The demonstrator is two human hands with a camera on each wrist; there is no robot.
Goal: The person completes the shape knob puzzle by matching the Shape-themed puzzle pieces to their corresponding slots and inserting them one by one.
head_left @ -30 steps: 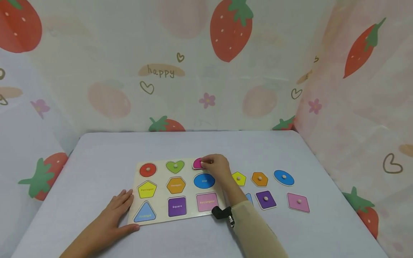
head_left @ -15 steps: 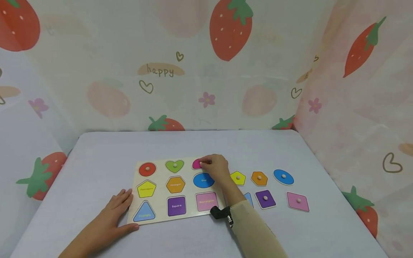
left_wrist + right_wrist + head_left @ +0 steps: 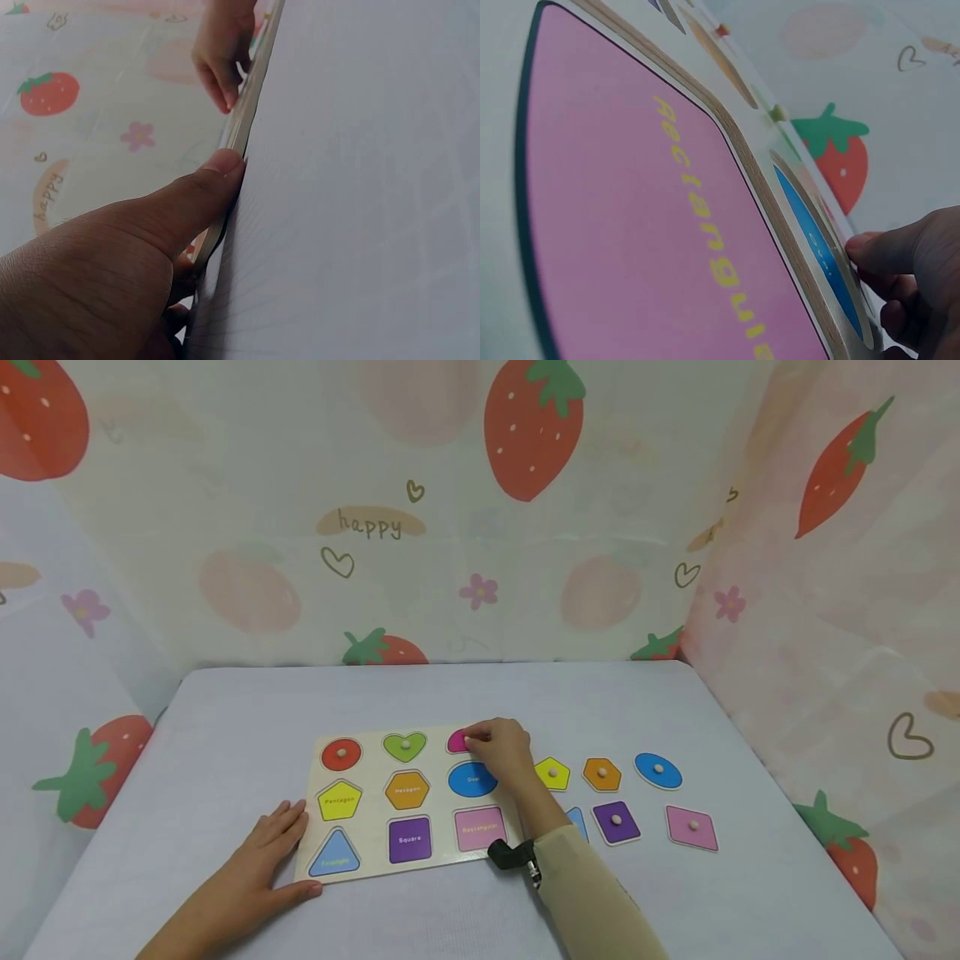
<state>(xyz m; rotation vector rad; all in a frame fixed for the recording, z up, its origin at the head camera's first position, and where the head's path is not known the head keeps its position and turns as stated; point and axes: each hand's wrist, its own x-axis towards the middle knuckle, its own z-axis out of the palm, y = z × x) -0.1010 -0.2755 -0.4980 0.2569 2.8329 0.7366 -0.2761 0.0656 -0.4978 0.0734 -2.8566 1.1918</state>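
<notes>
A cream puzzle board (image 3: 372, 785) lies on the table. Along its left edge rest the straight fingers of my left hand (image 3: 262, 852), with the thumb at the near left corner; the left wrist view shows that thumb (image 3: 202, 180) against the board's edge. At the board's far right corner, my right hand (image 3: 506, 756) pinches a magenta puzzle piece (image 3: 455, 742), partly hidden by the fingers. A red circle piece (image 3: 330, 758) and a green heart piece (image 3: 393, 746) sit in the same row. In the right wrist view, the curled right fingers are just beyond the blue oval recess (image 3: 817, 247).
Right of the board lie loose knobbed pieces: a yellow pentagon (image 3: 545, 777), orange hexagon (image 3: 592, 775), blue oval (image 3: 647, 767), purple square (image 3: 626, 833), pink rectangle (image 3: 678, 827) and a light blue piece (image 3: 576, 820), partly behind the right arm. Strawberry-print cloth (image 3: 450, 543) hangs behind the table.
Hardly anything differs: both hands stay where they were, the right still pinching the magenta piece. The head view has shifted slightly.
</notes>
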